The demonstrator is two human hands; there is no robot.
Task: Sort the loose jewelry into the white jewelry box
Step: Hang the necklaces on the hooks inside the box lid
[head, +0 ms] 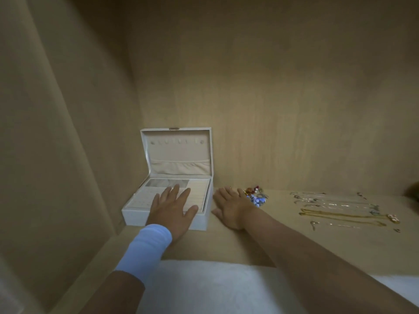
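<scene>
The white jewelry box (136,215) sat open on a wooden shelf (294,243), tucked into the back left corner. Its left edge lay near the side wall (56,132), and its upright lid (179,152) stood close before the back wall (272,109), with a small metal clasp (174,128) on the lid's top edge. The left hand (174,208), with a white wristband (147,248) behind it, lay over the box's top tray (145,198) with its fingers (169,192) straight and spread. Whether they touched the tray could not be told. The right hand (231,207) lay palm down on the shelf just beside the box's right wall, its fingers (226,193) straight and slightly apart, holding nothing. A bead cluster (255,197) of red and blue pieces lay just beside those fingertips. Farther right, well apart from the box, silver chains (328,200) and a gold chain (340,215) were stretched out in rows towards the right edge of the view. Bare shelf lay open between the right forearm and the chains, and in front of the box down to the shelf's front edge, where a white cloth (215,286) met it. Rows of small marks on the tray's front part were too blurred to read.
</scene>
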